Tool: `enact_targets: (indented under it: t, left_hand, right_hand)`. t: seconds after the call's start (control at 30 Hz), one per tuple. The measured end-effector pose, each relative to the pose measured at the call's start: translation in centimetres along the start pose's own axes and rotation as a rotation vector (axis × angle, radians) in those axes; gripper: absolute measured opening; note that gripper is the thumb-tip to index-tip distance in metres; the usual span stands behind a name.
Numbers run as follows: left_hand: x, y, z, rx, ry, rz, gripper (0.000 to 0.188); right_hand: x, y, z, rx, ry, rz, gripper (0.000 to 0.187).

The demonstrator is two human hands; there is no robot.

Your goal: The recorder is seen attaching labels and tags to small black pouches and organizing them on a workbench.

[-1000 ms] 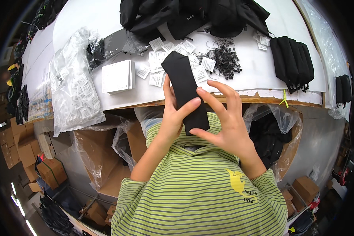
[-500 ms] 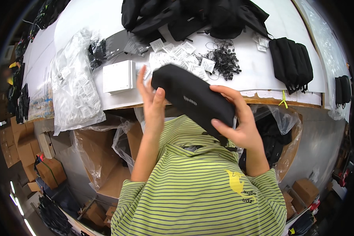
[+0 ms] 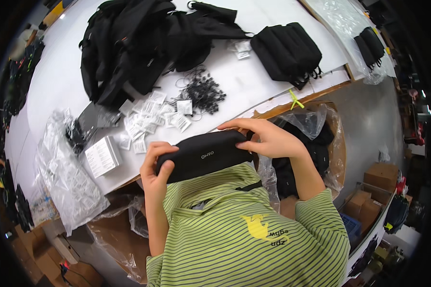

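Observation:
A long black fabric pouch (image 3: pixel 201 157) is held level in front of my chest, just off the table's front edge. My left hand (image 3: pixel 157 165) grips its left end, the thumb on the near face. At the other end my right hand (image 3: pixel 268 137) pinches the upper right corner between thumb and fingers. Beyond the pouch, white printed tags (image 3: pixel 151 117) lie in a loose pile. Next to them is a tangle of thin black cords (image 3: pixel 205 94). A small stack of white cards or boxes (image 3: pixel 102 157) stands left of the tags.
Black fabric bags (image 3: pixel 134 52) are heaped at the back of the white table (image 3: pixel 258 103). Several similar pouches (image 3: pixel 287 52) lie side by side at the right. A clear plastic bag (image 3: pixel 69 172) overhangs the left edge. A plastic-lined carton (image 3: pixel 337 158) holds black goods below.
The pouch has turned from slanting to nearly level and moved lower. My left hand has closed on its left end; my right grip has shifted to its corner. The view has swung right.

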State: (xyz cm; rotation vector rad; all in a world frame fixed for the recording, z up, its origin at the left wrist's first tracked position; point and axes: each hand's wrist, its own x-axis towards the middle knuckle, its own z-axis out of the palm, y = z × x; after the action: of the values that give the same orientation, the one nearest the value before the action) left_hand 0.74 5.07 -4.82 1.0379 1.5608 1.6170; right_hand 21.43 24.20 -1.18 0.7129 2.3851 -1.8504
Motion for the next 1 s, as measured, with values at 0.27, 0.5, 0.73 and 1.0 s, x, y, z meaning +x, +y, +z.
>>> enact_targets:
  t: [0.27, 0.5, 0.73, 1.0]
  left_hand:
    - [-0.1, 0.0, -2.0, 0.06, 0.248, 0.017, 0.049]
    - [-2.9, -1.0, -14.0, 1.218, 0.718, 0.035, 0.047]
    - [-4.7, -6.0, -19.3, 1.363, 0.801, -0.246, 0.071]
    - [-5.5, -7.3, -19.6, 1.136, 0.665, -0.389, 0.068]
  right_hand:
    - [-4.9, 3.0, -10.7, -0.29, 0.773, -0.13, 0.04]
    - [-4.9, 13.0, -26.9, -0.909, 1.592, -0.01, 0.039]
    - [-2.0, 21.2, -28.6, -0.787, 1.192, 0.27, 0.048]
    - [-2.4, 20.4, -28.7, -0.452, 1.248, 0.088, 0.051]
